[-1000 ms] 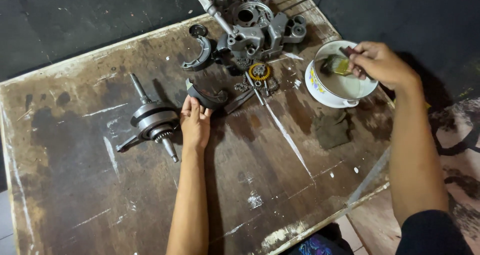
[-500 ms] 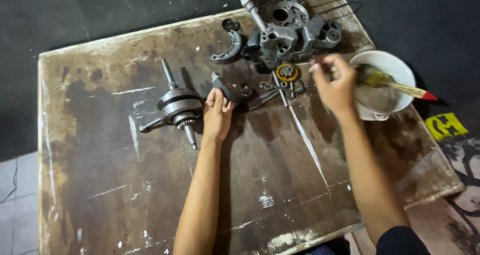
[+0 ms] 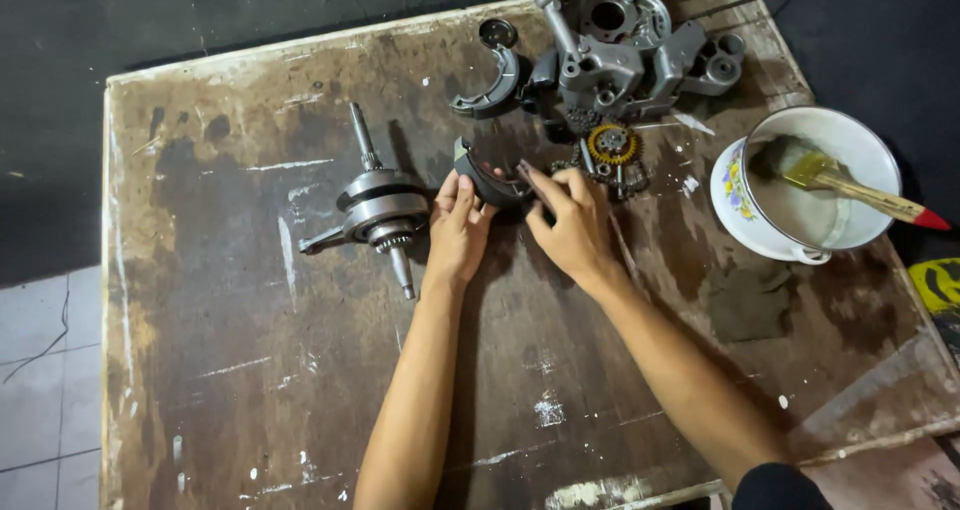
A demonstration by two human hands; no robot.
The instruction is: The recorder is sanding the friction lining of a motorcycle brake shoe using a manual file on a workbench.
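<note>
- A worn, stained brown wooden board (image 3: 250, 390) serves as the work surface, scuffed with pale paint marks.
- A metal crankshaft (image 3: 378, 210) lies left of centre.
- A curved grey brake shoe (image 3: 490, 88) lies near the far edge.
- An engine casing (image 3: 625, 55) sits at the far right.
- A white enamel bowl (image 3: 815, 185) holding a paintbrush (image 3: 850, 182) stands at the right.
- A dark rag (image 3: 750, 300) lies near the bowl.

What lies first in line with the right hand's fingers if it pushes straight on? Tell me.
The right hand points up and left, fingertips already at the dark curved part that the left hand also touches. That part comes first; beyond it, probably the grey curved shoe, though depth is unclear.
</note>
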